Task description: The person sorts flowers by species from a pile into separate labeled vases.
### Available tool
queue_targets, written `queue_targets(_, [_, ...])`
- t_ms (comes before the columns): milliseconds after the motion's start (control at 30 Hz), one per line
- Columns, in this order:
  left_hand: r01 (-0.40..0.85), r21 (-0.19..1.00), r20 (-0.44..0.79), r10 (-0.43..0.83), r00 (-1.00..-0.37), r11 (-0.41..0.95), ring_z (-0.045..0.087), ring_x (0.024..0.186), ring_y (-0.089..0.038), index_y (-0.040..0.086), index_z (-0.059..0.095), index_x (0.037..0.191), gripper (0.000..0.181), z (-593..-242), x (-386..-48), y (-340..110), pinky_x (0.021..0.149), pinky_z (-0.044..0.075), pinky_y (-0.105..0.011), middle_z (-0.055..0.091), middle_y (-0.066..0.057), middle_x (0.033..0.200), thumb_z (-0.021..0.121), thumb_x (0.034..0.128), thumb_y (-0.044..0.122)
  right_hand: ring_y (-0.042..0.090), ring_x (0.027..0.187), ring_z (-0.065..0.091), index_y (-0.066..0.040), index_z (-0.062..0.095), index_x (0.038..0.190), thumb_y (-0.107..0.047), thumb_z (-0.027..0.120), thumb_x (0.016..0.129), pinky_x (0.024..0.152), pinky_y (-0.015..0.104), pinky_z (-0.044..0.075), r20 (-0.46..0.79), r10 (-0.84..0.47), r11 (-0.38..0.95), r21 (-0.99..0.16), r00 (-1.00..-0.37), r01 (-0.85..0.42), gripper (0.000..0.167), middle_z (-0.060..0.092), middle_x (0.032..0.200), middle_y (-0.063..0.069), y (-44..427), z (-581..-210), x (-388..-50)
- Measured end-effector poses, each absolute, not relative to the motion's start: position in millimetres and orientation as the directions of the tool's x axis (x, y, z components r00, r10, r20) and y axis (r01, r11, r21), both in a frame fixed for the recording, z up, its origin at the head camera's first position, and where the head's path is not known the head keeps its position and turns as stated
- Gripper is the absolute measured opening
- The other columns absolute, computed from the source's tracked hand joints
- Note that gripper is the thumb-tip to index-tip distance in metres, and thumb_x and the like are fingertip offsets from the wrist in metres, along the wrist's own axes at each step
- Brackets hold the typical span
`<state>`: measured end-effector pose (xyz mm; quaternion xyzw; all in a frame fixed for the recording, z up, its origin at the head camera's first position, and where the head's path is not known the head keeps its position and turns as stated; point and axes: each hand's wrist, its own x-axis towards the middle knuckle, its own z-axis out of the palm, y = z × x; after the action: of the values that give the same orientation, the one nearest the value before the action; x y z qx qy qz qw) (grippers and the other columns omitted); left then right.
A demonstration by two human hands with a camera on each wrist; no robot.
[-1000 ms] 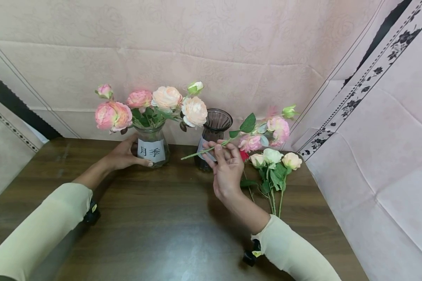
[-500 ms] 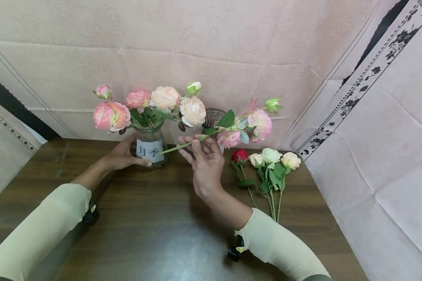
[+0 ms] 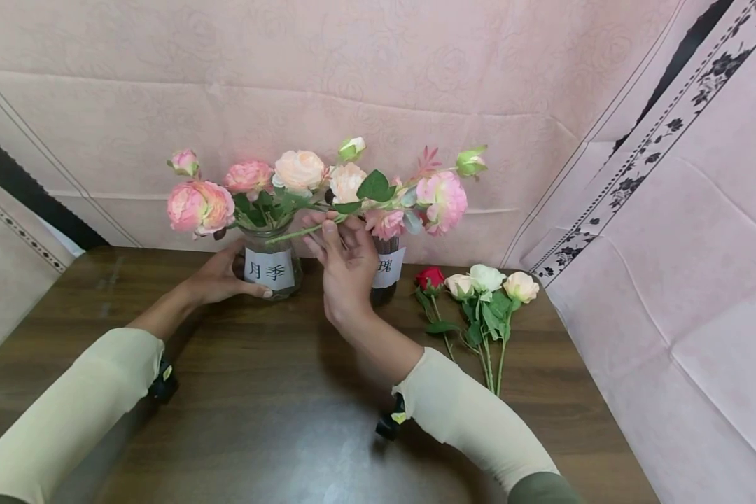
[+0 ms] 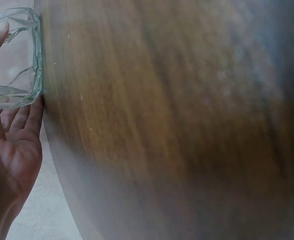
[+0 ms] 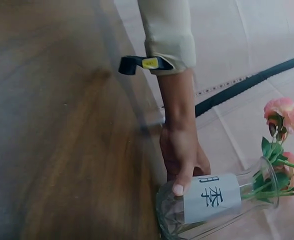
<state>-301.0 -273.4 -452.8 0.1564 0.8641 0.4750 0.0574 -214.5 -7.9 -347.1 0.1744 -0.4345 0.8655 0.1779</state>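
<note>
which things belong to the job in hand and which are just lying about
Job, it seems:
pink flower spray in the right hand
clear glass vase the left hand grips

Idle, it seems:
dark glass vase
red rose
cream and white flowers

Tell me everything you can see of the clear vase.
The clear vase looks like glass, with a faceted base, flared rim and pale label bearing two dark characters. It stands upright near the far edge of the table, pink flowers and peach flowers rising from its mouth. The left hand grips its lower part, thumb in front. In the head view, the stem held by the right hand overlaps its neck; whether they touch is unclear.
</note>
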Motion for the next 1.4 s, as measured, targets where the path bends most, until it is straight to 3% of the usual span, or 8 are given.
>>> queue_targets(300, [0.231, 0.825, 0.064, 0.322, -0.945, 0.515, 0.063, 0.140, -0.038, 0.017, 0.032, 0.171, 0.107, -453, -300, -274, 0.116, 0.051, -0.052, 0.063, -0.018, 0.157, 0.100, 0.0887, 0.022, 0.017, 0.108, 0.082, 0.000, 0.070, 0.123, 0.000, 0.063, 0.113, 0.108, 0.052, 0.065, 0.397, 0.210, -0.572, -0.691, -0.893, -0.442, 0.012, 0.079, 0.110, 0.002, -27, -342, -238])
queue_targets(567, [0.241, 0.818, 0.068, 0.328, -0.942, 0.522, 0.066, 0.134, -0.032, 0.014, 0.034, 0.170, 0.105, -453, -300, -272, 0.102, 0.052, -0.022, 0.067, -0.019, 0.151, 0.100, 0.0886, 0.022, 0.007, 0.099, 0.079, 0.017, 0.067, 0.125, 0.005, 0.066, 0.110, 0.101, 0.049, 0.069, 0.424, 0.242, -0.449, -0.748, -0.873, -0.488, 0.020, 0.076, 0.121, 0.040, -35, -342, -248])
queue_targets(700, [0.226, 0.819, 0.052, 0.325, -0.944, 0.527, 0.065, 0.137, -0.034, 0.014, 0.032, 0.172, 0.108, -454, -302, -274, 0.102, 0.050, -0.017, 0.066, -0.019, 0.153, 0.100, 0.0887, 0.022, 0.023, 0.102, 0.084, 0.016, 0.070, 0.126, 0.003, 0.069, 0.109, 0.098, 0.049, 0.070, 0.479, 0.244, -0.338, -0.773, -0.843, -0.537, 0.021, 0.076, 0.119, 0.042, -36, -343, -251])
queue_targets(800, [0.224, 0.818, 0.046, 0.328, -0.944, 0.530, 0.064, 0.140, -0.037, 0.014, 0.030, 0.173, 0.109, -455, -303, -274, 0.109, 0.051, -0.027, 0.064, -0.020, 0.156, 0.099, 0.0895, 0.022, 0.034, 0.110, 0.083, 0.011, 0.076, 0.125, -0.003, 0.071, 0.110, 0.101, 0.045, 0.069, 0.521, 0.244, -0.207, -0.796, -0.818, -0.569, 0.021, 0.080, 0.117, 0.035, -36, -344, -252])
queue_targets(933, [0.224, 0.821, 0.046, 0.330, -0.943, 0.526, 0.061, 0.143, -0.040, 0.014, 0.028, 0.173, 0.109, -456, -303, -274, 0.119, 0.049, -0.053, 0.061, -0.021, 0.158, 0.098, 0.0905, 0.020, 0.029, 0.111, 0.082, 0.004, 0.080, 0.125, -0.012, 0.073, 0.111, 0.101, 0.033, 0.066, 0.542, 0.241, -0.059, -0.820, -0.805, -0.569, 0.023, 0.084, 0.117, 0.025, -34, -348, -251])
queue_targets(1000, [0.221, 0.822, 0.046, 0.326, -0.944, 0.525, 0.061, 0.144, -0.042, 0.013, 0.028, 0.174, 0.109, -456, -303, -274, 0.121, 0.048, -0.060, 0.060, -0.021, 0.160, 0.098, 0.0907, 0.020, 0.027, 0.110, 0.081, 0.003, 0.081, 0.125, -0.013, 0.073, 0.111, 0.098, 0.030, 0.066, 0.537, 0.243, -0.040, -0.827, -0.808, -0.561, 0.023, 0.084, 0.117, 0.024, -34, -350, -250])
queue_targets(1200, [0.216, 0.823, 0.042, 0.324, -0.945, 0.525, 0.059, 0.146, -0.044, 0.013, 0.027, 0.174, 0.111, -457, -303, -274, 0.123, 0.045, -0.063, 0.060, -0.024, 0.159, 0.099, 0.0898, 0.019, 0.020, 0.102, 0.078, 0.005, 0.081, 0.111, -0.011, 0.075, 0.110, 0.087, 0.022, 0.064, 0.536, 0.253, 0.001, -0.833, -0.805, -0.554, 0.018, 0.081, 0.108, 0.025, -38, -357, -247])
queue_targets(1400, [0.216, 0.820, 0.041, 0.322, -0.946, 0.530, 0.061, 0.144, -0.044, 0.014, 0.028, 0.174, 0.111, -456, -302, -274, 0.120, 0.046, -0.061, 0.060, -0.024, 0.158, 0.099, 0.0898, 0.021, 0.008, 0.087, 0.067, 0.004, 0.074, 0.097, -0.015, 0.070, 0.113, 0.079, 0.019, 0.057, 0.491, 0.219, 0.069, -0.870, -0.843, -0.488, 0.025, 0.078, 0.097, 0.021, -39, -359, -248])
